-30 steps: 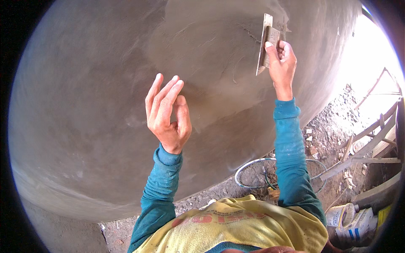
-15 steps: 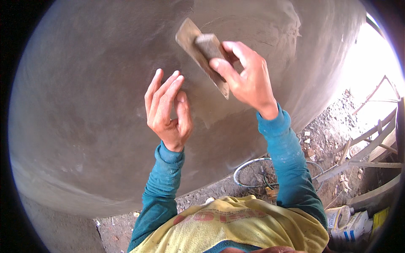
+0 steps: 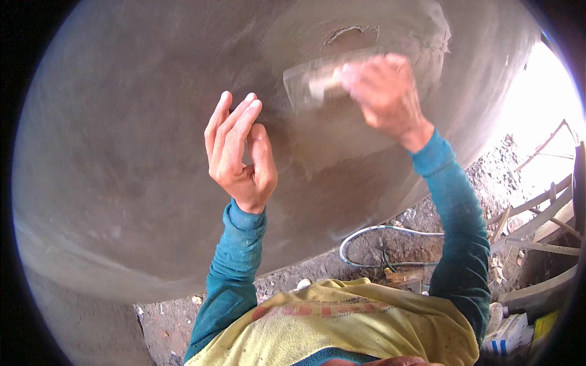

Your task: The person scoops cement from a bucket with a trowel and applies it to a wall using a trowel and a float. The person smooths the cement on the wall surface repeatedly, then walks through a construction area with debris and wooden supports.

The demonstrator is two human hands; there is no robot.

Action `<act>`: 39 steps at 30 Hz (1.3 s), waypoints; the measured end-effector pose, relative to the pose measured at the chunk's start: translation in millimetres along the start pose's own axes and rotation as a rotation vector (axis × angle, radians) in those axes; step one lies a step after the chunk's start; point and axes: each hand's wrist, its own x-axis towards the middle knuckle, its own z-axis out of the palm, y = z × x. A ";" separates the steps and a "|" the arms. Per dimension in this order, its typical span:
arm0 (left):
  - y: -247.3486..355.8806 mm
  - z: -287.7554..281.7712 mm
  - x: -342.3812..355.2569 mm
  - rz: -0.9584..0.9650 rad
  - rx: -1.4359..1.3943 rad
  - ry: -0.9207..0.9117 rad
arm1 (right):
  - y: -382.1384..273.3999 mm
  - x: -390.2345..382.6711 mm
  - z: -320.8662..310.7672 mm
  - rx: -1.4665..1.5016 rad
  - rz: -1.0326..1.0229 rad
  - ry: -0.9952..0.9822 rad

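Observation:
My right hand [image 3: 387,97] grips a flat trowel [image 3: 305,86], both blurred by motion, against the curved grey plastered wall [image 3: 134,134]. Just above the trowel is a rough, crusted mark [image 3: 351,35] in a lighter, smoothed patch of plaster. My left hand [image 3: 239,152] is raised in front of the wall to the left of the trowel, fingers extended and slightly curved, holding nothing; whether its fingertips touch the plaster I cannot tell.
Below the wall's curved lower edge lies rubble ground [image 3: 165,332] with a looped pale hose [image 3: 348,241]. Bent timber pieces [image 3: 531,226] are stacked at the right, above a pale box [image 3: 506,338]. Bright daylight comes in at the upper right.
The trowel went from upright on the right, down-left to a diagonal, and now lies more horizontal, blurred. My right forearm has swung back rightward. My left hand has risen slightly.

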 end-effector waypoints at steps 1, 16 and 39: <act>0.6 0.4 2.7 0.002 -0.001 0.002 | -14.1 -13.0 3.2 0.010 -0.034 -0.024; -1.7 -2.0 3.4 0.014 -0.056 0.012 | 32.6 6.0 14.7 0.465 0.946 0.392; -4.5 -20.3 -6.6 0.013 0.040 0.069 | -58.8 -76.9 -8.9 0.119 0.165 -0.165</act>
